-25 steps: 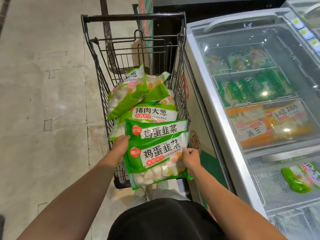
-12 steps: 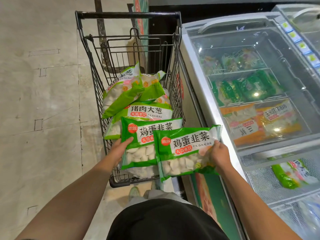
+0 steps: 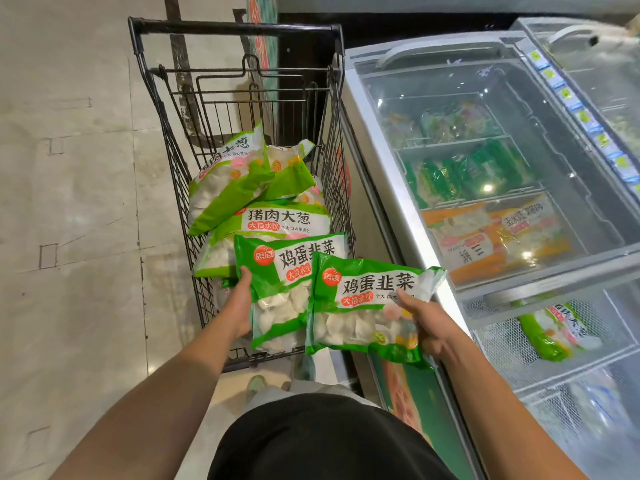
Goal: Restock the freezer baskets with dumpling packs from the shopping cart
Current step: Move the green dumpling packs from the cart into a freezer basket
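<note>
We hold one dumpling pack (image 3: 367, 306) in our right hand (image 3: 429, 327) beside the freezer (image 3: 398, 188), another (image 3: 280, 292) in our left hand (image 3: 239, 306) over the cart (image 3: 166, 140), fingers clamped on their edges. The bags look slick, floppy and lumpy, so gripping an edge firmly seems best.

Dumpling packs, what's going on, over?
Left hand grips one green pack; right hand grips another pack, beside the freezer. Nothing blocking the open basket.

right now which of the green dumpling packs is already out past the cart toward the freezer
The pack in the right hand: the front egg-and-chive pack overlaps the cart's right side toward the freezer. The other egg-and-chive pack, in the left hand, stays over the cart.
</note>
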